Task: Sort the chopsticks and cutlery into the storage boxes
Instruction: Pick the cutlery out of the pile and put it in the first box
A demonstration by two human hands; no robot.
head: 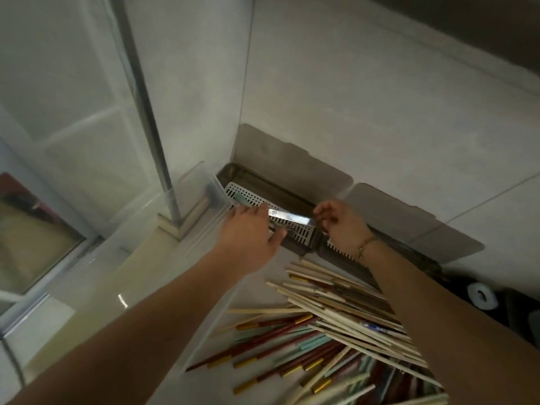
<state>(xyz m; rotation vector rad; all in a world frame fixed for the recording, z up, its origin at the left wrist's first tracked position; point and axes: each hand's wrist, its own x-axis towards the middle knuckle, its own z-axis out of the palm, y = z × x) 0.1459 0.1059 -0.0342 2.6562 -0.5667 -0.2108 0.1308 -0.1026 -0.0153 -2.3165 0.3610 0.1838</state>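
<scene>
Both hands hold a flat shiny steel blade-like utensil (289, 216) level above the perforated white tray (263, 206) of the brown storage box (292, 197) with its lid up. The left hand (248, 232) pinches one end, the right hand (339, 223) the other. Best to lower it flat, lengthwise along the tray, releasing both ends together. The heap of loose chopsticks (330, 325) waits on the bench nearer the person.

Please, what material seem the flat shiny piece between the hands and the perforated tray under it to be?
The flat piece looks like polished steel: bright reflection and a small stamped mark. The perforated tray seems matte metal, though pale plastic is possible; blur leaves it open.
</scene>
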